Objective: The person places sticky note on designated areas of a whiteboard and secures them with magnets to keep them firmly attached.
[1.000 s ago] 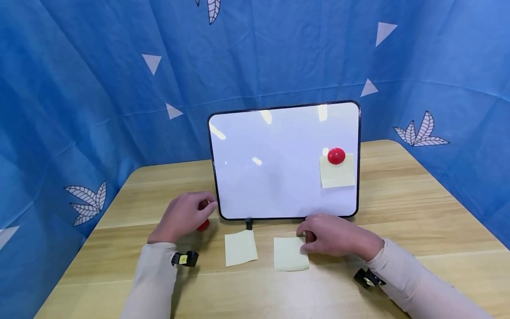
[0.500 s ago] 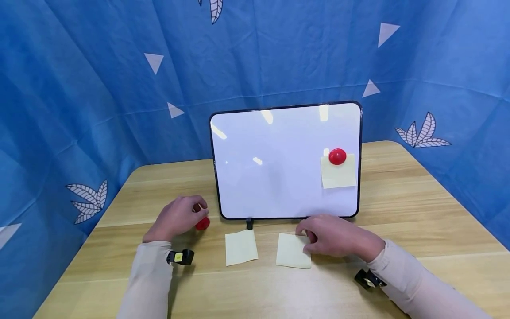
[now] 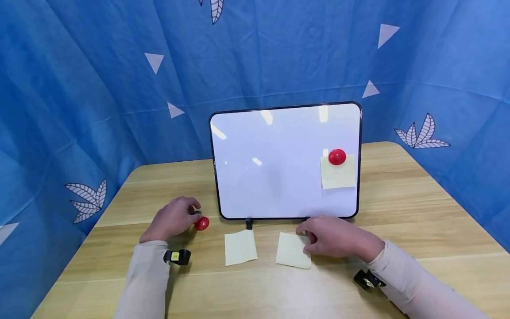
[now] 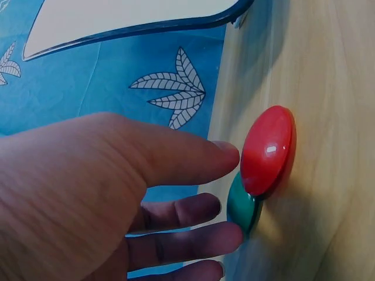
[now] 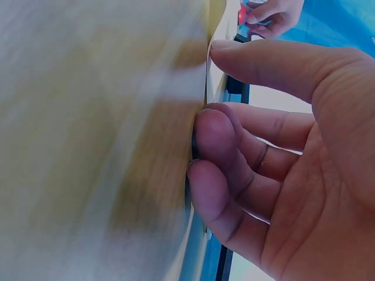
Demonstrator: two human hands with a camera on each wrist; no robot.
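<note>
In the head view my left hand [image 3: 170,220] is low over the table beside a red round magnet [image 3: 202,223]. Seen from the left wrist, the thumb tip is right at the rim of the red magnet [image 4: 268,151]. A green magnet [image 4: 243,205] lies partly hidden behind it, close to the fingertips, which are spread apart from the thumb. My right hand [image 3: 336,235] rests by a pale yellow sticky note [image 3: 292,251], its thumb and index finger parted over the note's upper right corner. In the right wrist view the thumb touches the note's edge [image 5: 217,73].
A black-framed whiteboard [image 3: 275,168] stands upright behind the hands. On its right side a red magnet [image 3: 337,157] holds a yellow note [image 3: 338,175]. Another yellow note [image 3: 241,248] lies on the wooden table [image 3: 247,292], near the board's black foot [image 3: 249,223]. A blue curtain [image 3: 255,53] hangs behind.
My left hand has drawn back to the left, showing more of the red magnet. The note by my right hand has turned slightly and shifted up and right; the right hand barely moved.
</note>
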